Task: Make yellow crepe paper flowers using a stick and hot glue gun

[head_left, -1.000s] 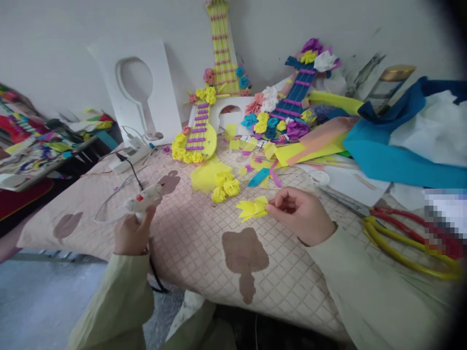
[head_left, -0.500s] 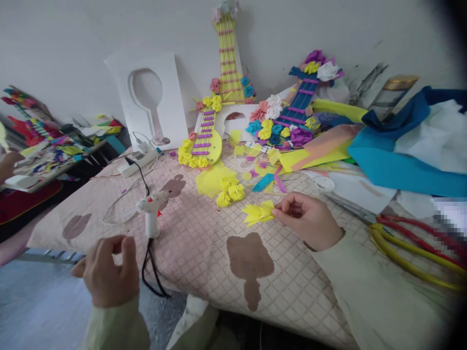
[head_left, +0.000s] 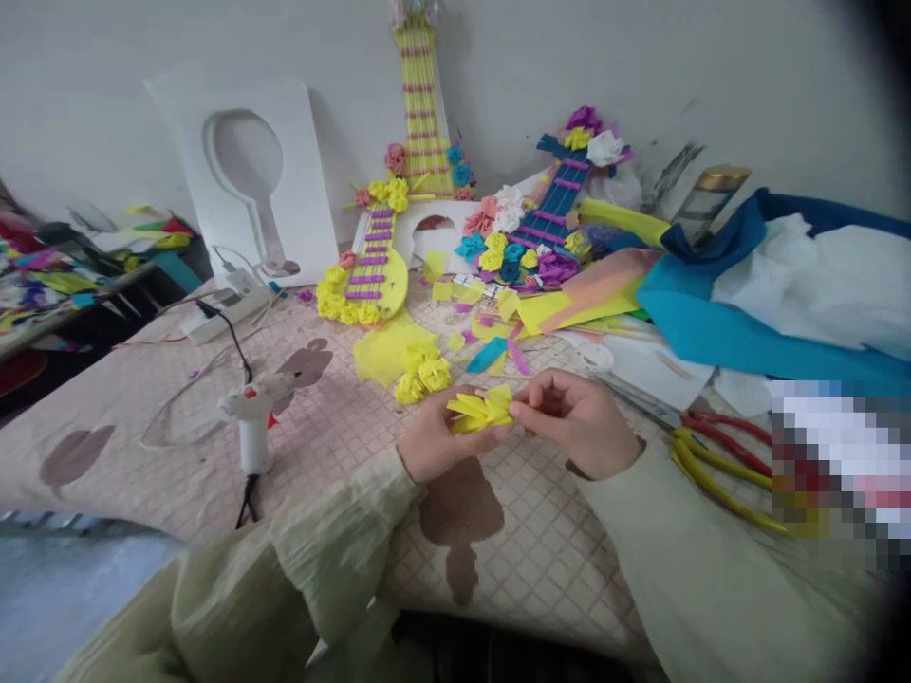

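Between my two hands, above the table, is a yellow crepe paper flower point(head_left: 481, 409) with pointed strips spreading to the left. My left hand point(head_left: 441, 441) cups it from below and the left, thumb along its lower edge. At its right end, my right hand point(head_left: 569, 417) pinches the paper between thumb and fingertips. Just beyond my left hand lies a small cluster of finished yellow paper flowers point(head_left: 423, 372), beside a flat yellow paper sheet point(head_left: 388, 351). A white glue gun point(head_left: 254, 422) stands upright to the left, its black cord hanging below.
Paper-decorated guitar shapes point(head_left: 377, 256) lean along the wall beside a white foam board point(head_left: 285, 161) with a cut-out. Yellow- and red-handled scissors point(head_left: 712, 465) lie at right, near blue crepe paper point(head_left: 769, 313). A power strip point(head_left: 220, 313) sits at the back left.
My left hand has come from the left, beside the glue gun, to the yellow paper flower and now holds it too. My right hand keeps its pinch. The view has shifted right.
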`<state>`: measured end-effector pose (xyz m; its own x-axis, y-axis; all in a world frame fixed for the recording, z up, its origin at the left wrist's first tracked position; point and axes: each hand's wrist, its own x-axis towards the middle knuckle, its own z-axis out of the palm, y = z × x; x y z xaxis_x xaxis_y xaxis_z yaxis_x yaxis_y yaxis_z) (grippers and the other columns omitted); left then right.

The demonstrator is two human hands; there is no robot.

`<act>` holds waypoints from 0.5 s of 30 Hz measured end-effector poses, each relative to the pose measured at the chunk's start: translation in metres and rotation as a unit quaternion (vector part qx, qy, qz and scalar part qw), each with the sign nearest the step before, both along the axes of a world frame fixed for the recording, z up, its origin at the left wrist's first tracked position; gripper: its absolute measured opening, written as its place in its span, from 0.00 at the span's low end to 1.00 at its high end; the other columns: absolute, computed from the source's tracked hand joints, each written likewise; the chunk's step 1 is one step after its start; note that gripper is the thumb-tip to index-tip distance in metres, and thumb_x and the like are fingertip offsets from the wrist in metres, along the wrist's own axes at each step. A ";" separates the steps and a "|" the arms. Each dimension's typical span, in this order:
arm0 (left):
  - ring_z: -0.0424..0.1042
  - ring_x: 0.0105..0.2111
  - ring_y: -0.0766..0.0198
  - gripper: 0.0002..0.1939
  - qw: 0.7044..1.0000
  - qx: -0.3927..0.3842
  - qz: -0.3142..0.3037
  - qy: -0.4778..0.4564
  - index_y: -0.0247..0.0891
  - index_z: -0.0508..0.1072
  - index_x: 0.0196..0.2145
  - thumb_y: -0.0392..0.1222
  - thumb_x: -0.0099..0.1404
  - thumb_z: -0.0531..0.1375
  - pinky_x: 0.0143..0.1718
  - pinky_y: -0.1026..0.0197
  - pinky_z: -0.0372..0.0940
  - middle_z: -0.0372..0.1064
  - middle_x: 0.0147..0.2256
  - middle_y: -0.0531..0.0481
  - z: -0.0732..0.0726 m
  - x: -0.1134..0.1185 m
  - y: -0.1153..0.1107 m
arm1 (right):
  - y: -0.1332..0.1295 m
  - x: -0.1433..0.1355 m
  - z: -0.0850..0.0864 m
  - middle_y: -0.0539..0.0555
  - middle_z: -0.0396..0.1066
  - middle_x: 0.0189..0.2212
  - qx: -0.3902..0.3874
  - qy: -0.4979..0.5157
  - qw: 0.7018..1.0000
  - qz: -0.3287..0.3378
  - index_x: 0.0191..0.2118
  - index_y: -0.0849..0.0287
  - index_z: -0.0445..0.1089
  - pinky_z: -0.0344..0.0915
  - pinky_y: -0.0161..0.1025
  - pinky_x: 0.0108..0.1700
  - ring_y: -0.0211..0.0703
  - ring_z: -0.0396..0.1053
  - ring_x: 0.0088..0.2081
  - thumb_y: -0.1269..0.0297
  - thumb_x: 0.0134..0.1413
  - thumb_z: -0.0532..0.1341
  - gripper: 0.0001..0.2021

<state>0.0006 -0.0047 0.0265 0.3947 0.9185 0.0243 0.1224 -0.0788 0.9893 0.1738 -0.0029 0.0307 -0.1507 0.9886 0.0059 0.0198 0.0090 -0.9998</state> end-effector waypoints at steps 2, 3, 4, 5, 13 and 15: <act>0.67 0.29 0.65 0.14 1.000 0.005 0.026 -0.017 0.33 0.67 0.30 0.46 0.52 0.63 0.33 0.62 0.64 0.66 0.27 0.50 -0.003 0.006 0.002 | 0.001 0.000 0.000 0.47 0.65 0.22 -0.002 -0.008 1.000 -0.007 0.20 0.59 0.56 0.58 0.31 0.23 0.30 0.60 0.21 0.65 0.37 0.65 0.13; 0.67 0.27 0.66 0.13 0.999 0.005 0.037 -0.023 0.33 0.66 0.30 0.46 0.52 0.63 0.31 0.62 0.63 0.66 0.26 0.51 -0.006 0.008 0.002 | 0.002 0.000 0.000 0.47 0.65 0.22 -0.002 -0.012 1.000 -0.011 0.20 0.59 0.56 0.58 0.31 0.23 0.31 0.60 0.21 0.65 0.37 0.64 0.13; 0.67 0.26 0.66 0.13 0.999 0.008 0.046 -0.025 0.33 0.66 0.30 0.45 0.53 0.63 0.29 0.63 0.63 0.66 0.26 0.51 -0.010 0.009 0.001 | 0.002 0.000 0.000 0.47 0.65 0.22 -0.003 -0.016 1.000 -0.014 0.20 0.59 0.56 0.59 0.31 0.23 0.31 0.60 0.22 0.65 0.37 0.64 0.13; 0.67 0.25 0.67 0.13 0.998 0.014 0.050 -0.026 0.33 0.66 0.30 0.45 0.53 0.62 0.28 0.63 0.63 0.66 0.25 0.51 -0.013 0.009 0.001 | 0.002 -0.001 0.000 0.47 0.65 0.22 -0.004 -0.022 1.000 -0.016 0.20 0.59 0.57 0.59 0.31 0.24 0.31 0.60 0.22 0.65 0.37 0.64 0.13; 0.63 0.22 0.69 0.09 0.990 0.133 0.051 0.011 0.32 0.68 0.29 0.41 0.54 0.61 0.23 0.66 0.59 0.65 0.22 0.51 -0.023 0.003 0.003 | -0.002 -0.004 -0.001 0.48 0.67 0.24 -0.029 -0.056 0.998 -0.011 0.21 0.58 0.58 0.64 0.32 0.28 0.34 0.65 0.26 0.66 0.37 0.65 0.11; 0.63 0.22 0.69 0.09 0.986 0.157 0.058 0.023 0.33 0.68 0.30 0.41 0.53 0.62 0.22 0.66 0.59 0.65 0.23 0.51 -0.022 0.002 0.003 | -0.003 -0.005 0.001 0.48 0.67 0.24 -0.037 -0.060 0.997 -0.007 0.21 0.58 0.59 0.65 0.32 0.29 0.34 0.65 0.26 0.66 0.36 0.65 0.12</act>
